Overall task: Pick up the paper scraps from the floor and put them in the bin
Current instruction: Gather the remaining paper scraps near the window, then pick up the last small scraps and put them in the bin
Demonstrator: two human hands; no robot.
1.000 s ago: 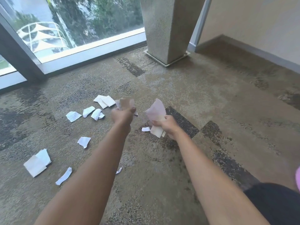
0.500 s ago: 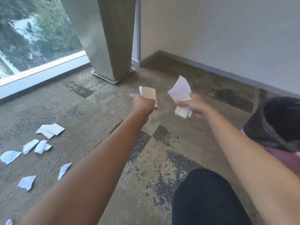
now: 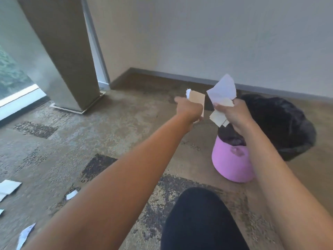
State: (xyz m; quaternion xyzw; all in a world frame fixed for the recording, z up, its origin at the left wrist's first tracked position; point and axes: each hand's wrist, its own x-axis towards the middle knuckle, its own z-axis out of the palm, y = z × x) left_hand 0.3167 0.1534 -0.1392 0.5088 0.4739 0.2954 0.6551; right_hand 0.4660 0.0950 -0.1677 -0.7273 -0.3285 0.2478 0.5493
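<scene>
My left hand (image 3: 189, 110) grips a tan paper scrap (image 3: 196, 100) with a white bit behind it. A bunch of white and cream scraps (image 3: 222, 95) sticks out of my right hand (image 3: 237, 114), which holds them just over the near rim of the bin. The pink bin (image 3: 232, 164) has a black bag liner (image 3: 281, 123) and stands on the carpet at the right, by the wall. My left hand is a little left of the bin. Several white scraps (image 3: 9, 186) lie on the carpet at the far left, among them a small one (image 3: 71, 195).
A tapered grey column (image 3: 66, 56) stands at the back left beside a window (image 3: 10, 76). A beige wall with a grey skirting (image 3: 180, 78) runs along the back. My dark-clad knee (image 3: 200, 219) is at the bottom centre.
The view has swung right, from the scattered scraps to the bin. Both hands, still holding their paper, have moved right, and the right one now reaches the bin's rim.
</scene>
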